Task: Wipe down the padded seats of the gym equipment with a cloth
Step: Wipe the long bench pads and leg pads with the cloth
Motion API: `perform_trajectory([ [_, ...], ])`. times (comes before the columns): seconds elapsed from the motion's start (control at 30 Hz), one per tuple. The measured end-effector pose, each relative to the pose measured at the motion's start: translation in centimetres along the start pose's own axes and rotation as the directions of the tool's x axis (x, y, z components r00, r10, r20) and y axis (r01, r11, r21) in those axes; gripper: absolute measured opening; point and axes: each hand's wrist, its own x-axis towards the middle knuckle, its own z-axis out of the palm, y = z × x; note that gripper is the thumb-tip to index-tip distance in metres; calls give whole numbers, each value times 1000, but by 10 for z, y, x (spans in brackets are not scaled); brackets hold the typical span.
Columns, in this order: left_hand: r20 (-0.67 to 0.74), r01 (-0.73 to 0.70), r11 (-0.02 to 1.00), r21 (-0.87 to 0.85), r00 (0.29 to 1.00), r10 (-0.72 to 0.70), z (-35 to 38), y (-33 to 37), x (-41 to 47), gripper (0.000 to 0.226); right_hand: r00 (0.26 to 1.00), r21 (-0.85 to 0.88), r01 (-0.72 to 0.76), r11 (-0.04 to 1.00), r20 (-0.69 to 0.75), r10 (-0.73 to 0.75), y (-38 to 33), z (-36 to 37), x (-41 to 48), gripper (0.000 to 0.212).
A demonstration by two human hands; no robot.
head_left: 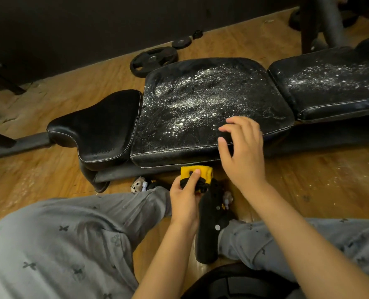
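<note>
A black padded bench lies across the view. Its middle pad (200, 108) is strewn with white powder, and so is the right pad (330, 80). The small left seat (99, 130) looks mostly free of powder. My left hand (185, 197) grips a folded yellow and black cloth (197, 174) just below the front edge of the middle pad. My right hand (241, 152) hovers over the pad's front right corner with its fingers spread and loosely bent, holding nothing.
Black weight plates (153, 60) lie on the wooden floor behind the bench, by a dark wall. A metal frame (321, 22) stands at the back right. My knees in grey trousers and black slippers (211, 212) fill the foreground. White powder dots the floor.
</note>
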Motion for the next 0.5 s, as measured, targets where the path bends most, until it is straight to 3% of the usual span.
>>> perform_trajectory([
  [0.17,-152,-104,993,-53,984,95,-1,7,5,7,997,-60,64,996,48,-61,11,9,-6,27],
  [0.33,-432,-256,945,-201,889,149,-22,27,22,5,996,-52,83,995,32,-81,14,10,-7,28],
  [0.5,-407,-253,922,-292,906,120,-26,25,29,10,996,-54,93,994,-11,-94,15,14,-7,28],
])
